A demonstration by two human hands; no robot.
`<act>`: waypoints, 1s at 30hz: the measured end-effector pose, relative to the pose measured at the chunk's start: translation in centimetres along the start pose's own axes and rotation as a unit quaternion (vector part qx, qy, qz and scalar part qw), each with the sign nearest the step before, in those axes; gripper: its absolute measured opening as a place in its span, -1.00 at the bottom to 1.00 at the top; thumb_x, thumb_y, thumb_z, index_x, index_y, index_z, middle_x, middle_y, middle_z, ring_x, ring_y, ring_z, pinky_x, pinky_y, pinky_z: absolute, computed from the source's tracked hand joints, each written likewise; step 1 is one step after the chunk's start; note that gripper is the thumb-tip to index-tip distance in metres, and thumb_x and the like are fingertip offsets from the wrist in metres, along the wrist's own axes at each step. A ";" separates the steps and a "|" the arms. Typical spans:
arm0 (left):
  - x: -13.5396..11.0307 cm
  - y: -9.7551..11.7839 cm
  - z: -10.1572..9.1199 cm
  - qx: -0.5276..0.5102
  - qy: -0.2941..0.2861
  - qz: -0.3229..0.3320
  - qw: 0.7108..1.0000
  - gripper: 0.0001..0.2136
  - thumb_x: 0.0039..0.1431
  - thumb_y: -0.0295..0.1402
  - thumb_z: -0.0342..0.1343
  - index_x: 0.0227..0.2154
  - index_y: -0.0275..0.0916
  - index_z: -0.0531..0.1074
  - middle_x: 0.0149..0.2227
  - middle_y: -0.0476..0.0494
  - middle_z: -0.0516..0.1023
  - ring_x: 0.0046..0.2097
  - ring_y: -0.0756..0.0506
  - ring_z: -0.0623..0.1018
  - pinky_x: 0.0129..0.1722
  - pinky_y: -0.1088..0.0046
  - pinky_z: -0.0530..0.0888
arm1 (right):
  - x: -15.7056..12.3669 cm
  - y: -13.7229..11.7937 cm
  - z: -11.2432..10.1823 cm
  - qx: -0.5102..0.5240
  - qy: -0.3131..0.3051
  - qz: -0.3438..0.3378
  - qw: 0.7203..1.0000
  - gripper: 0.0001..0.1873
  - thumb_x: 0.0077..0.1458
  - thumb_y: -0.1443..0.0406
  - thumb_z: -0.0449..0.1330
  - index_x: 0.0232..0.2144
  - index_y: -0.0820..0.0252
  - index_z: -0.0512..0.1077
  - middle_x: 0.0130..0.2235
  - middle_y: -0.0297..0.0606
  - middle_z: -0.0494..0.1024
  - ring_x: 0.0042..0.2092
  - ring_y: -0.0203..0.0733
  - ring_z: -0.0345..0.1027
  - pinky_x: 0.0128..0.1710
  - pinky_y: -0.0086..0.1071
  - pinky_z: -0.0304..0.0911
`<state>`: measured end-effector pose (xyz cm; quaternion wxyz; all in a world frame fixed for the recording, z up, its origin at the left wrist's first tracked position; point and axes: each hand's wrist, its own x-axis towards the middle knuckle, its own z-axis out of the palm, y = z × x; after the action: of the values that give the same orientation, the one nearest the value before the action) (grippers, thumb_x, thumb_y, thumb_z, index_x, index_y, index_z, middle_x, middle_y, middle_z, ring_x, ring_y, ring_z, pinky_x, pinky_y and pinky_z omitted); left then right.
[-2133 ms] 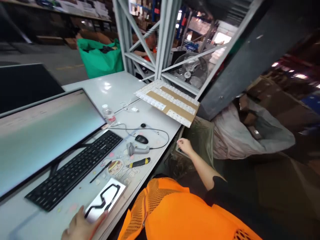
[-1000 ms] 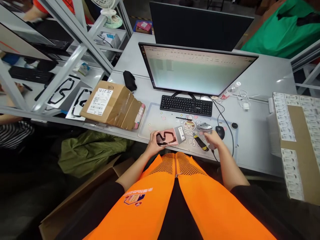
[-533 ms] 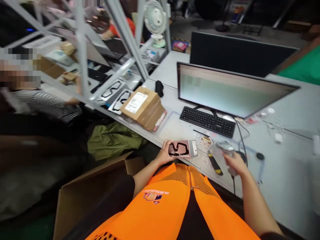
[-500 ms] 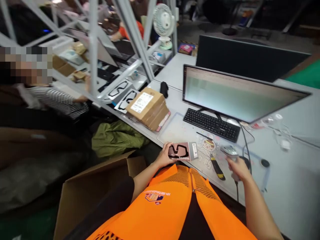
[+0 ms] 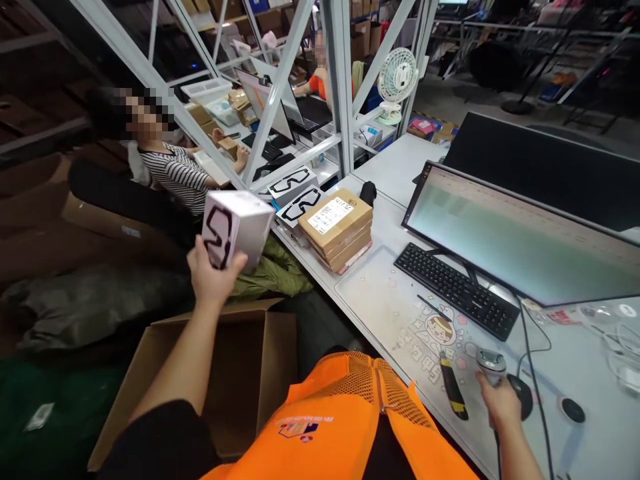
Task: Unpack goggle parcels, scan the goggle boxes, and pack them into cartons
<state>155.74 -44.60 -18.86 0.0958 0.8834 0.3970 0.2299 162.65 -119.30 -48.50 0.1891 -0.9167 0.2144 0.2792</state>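
Observation:
My left hand (image 5: 213, 277) is closed around a small white box (image 5: 253, 237) with a thick black outline printed on its front. It holds the box in the air above an open cardboard carton (image 5: 280, 360), left of the desk. My right hand (image 5: 503, 403) grips a grey barcode scanner (image 5: 491, 362) low over the desk mat. Right beside that hand is a black computer mouse (image 5: 521, 395). A black and yellow utility knife (image 5: 453, 388) lies to its left.
Taped brown parcels (image 5: 345, 217) are stacked on the desk edge, near two similar printed boxes (image 5: 300, 205). A keyboard (image 5: 460, 290) sits before the monitor (image 5: 525, 233). Metal frame bars (image 5: 340, 87) stand at the back; a person in a striped shirt (image 5: 175, 173) works beyond them.
My left hand has lifted the white box off the desk edge and carried it left, over the open carton. My right hand still holds the scanner. The camera view has shifted left.

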 end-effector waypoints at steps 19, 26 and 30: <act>28.2 11.5 14.4 0.096 -0.276 0.004 0.956 0.32 0.06 0.42 0.27 0.57 -0.47 -0.12 0.61 -0.50 -0.19 0.52 -0.50 0.09 0.39 -0.12 0.19 | -1.1 0.0 7.1 0.012 0.076 0.040 0.996 -0.05 0.02 0.06 0.13 0.32 0.64 0.26 0.12 0.57 0.56 0.19 0.60 0.51 0.17 0.22 0.42; 25.8 12.7 11.6 0.082 -0.240 0.059 0.965 0.14 0.27 0.26 0.26 0.57 -0.43 -0.16 0.62 -0.44 -0.43 0.54 -0.58 -0.13 0.44 -0.39 -0.07 | -1.1 -0.2 7.3 0.022 0.095 0.034 0.995 -0.03 -0.05 0.06 0.21 0.32 0.57 0.30 0.15 0.49 0.57 0.21 0.55 0.51 0.20 0.19 0.40; 17.4 16.3 10.7 0.006 -0.196 0.217 0.956 -0.01 0.32 0.32 0.11 0.57 -0.22 0.01 0.63 -0.28 -0.18 0.56 -0.48 0.01 0.51 -0.13 0.03 | -1.9 -0.9 6.7 0.021 0.099 0.040 0.994 -0.03 -0.03 0.06 0.20 0.35 0.54 0.28 0.16 0.42 0.58 0.21 0.47 0.52 0.18 0.09 0.42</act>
<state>181.66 -42.34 -16.75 0.1142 0.9765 0.1709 0.0650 158.78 -114.83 -52.35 0.1748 -0.9265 0.2743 0.1894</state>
